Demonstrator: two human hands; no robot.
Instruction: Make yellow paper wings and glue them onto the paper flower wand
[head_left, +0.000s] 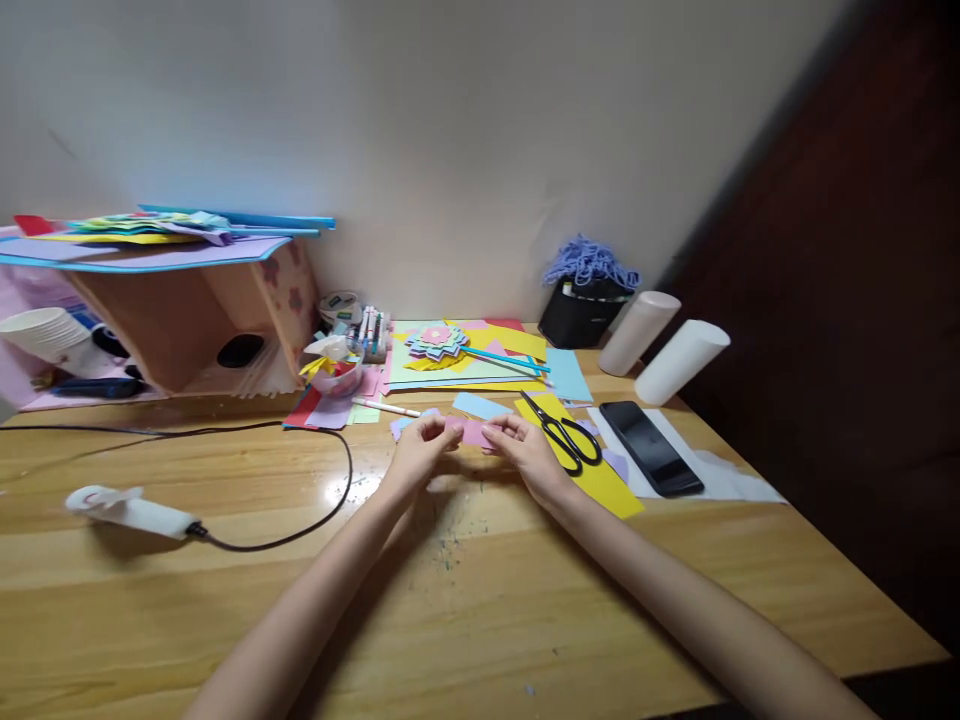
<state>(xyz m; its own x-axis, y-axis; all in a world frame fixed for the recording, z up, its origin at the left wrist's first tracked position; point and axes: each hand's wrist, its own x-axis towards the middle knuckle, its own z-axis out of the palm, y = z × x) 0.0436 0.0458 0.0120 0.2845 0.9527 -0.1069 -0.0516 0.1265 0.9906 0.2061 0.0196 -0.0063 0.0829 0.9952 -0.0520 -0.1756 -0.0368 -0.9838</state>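
Paper pinched between left hand and right hand, black holder (blue yarn inside)

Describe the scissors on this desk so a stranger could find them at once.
On the wooden desk, look just right of the person's right hand, which pinches a pink paper piece, for a long yellow paper strip. The scissors lie on that strip, blades pointing toward the wall. Their looped black handles set them apart from the flat black phone further right.
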